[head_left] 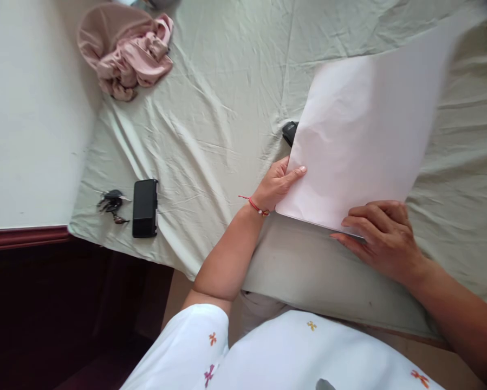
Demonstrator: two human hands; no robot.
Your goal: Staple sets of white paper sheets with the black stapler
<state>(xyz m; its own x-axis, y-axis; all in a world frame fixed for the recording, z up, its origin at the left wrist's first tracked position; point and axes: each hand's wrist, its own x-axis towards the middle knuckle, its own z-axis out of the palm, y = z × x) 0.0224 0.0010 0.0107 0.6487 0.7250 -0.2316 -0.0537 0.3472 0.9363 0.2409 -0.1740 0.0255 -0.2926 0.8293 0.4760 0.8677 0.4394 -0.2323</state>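
Left hand pinching left edge of paper sheet, right hand pressing lower edge flat. Risk: creasing, slipping on wrinkled bed sheet; small black object underneath, frame centre.

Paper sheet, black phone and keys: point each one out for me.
paper sheet [361,141], head view, middle of the sheet's face.
black phone [144,208], head view, centre of its back.
keys [112,203], head view, middle of the dark bunch.
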